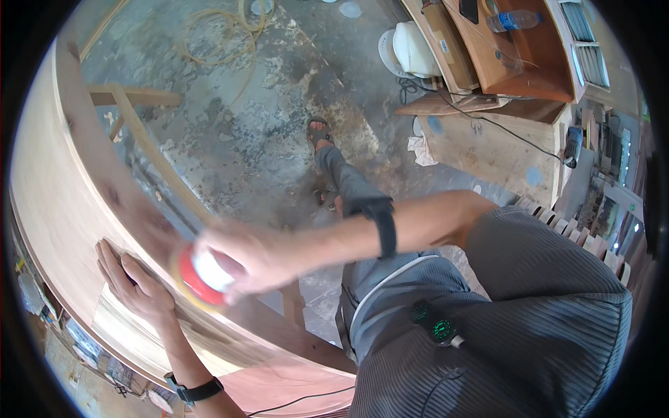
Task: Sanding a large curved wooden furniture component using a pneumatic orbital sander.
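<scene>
My left hand (139, 289) lies flat on the pale wooden panel (52, 150), fingers stretched out, close to the panel's near edge. My right hand (251, 258) is wrapped round a red and white round thing with a tan rim (198, 275). Motion blurs both the hand and this thing, so its exact kind does not show. The tan rim is at the panel's edge strip, just right of my left hand; whether it touches the wood cannot be made out.
A wooden trestle (150, 143) stands beyond the panel. Coiled hose (219, 42) lies on the stained concrete floor (279, 76). At far right, a wooden cabinet (495, 150) carries an open box with a plastic bottle (514, 21). A black cord (303, 402) crosses the lower edge.
</scene>
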Motion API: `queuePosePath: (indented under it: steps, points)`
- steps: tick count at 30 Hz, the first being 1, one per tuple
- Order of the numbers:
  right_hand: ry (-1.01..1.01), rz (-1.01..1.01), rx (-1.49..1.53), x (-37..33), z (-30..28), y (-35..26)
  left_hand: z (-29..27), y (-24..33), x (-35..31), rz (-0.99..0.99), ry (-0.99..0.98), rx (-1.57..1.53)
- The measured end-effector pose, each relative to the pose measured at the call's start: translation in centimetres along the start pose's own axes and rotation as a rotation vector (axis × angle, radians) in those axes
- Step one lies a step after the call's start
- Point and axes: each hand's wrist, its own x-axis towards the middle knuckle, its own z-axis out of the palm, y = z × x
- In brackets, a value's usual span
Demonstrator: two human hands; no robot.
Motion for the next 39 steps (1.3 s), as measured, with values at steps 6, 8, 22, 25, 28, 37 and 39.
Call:
queuePosePath:
  steps: [6, 8, 22, 25, 28, 37, 39]
  points:
    - [0.001, -0.057, 0.003, 4.0, -1.6, 0.6, 0.4, -0.4, 0.0, 0.017, -0.008, 0.015]
    - [0.001, -0.059, 0.009, 0.5, -0.2, 0.1, 0.3, -0.9, -0.1, 0.031, -0.004, 0.040]
    - [-0.067, 0.107, 0.040, -12.0, 3.5, -1.0, 0.6, -1.1, 0.1, 0.019, 0.023, 0.029]
    - [-0.017, 0.046, -0.016, -5.4, 1.8, 0.9, 0.6, -2.0, 0.1, 0.034, 0.015, 0.036]
    - [-0.016, 0.064, -0.047, -3.6, 0.6, 1.2, 1.0, -2.3, 0.3, 0.040, 0.008, 0.023]
    - [-0.016, 0.229, 0.021, -19.5, 6.0, -0.8, 1.3, -2.8, 0.5, 0.026, 0.035, -0.038]
    - [-0.009, 0.247, 0.020, -21.1, 6.4, -1.0, 1.1, -2.7, 0.4, 0.024, 0.036, -0.015]
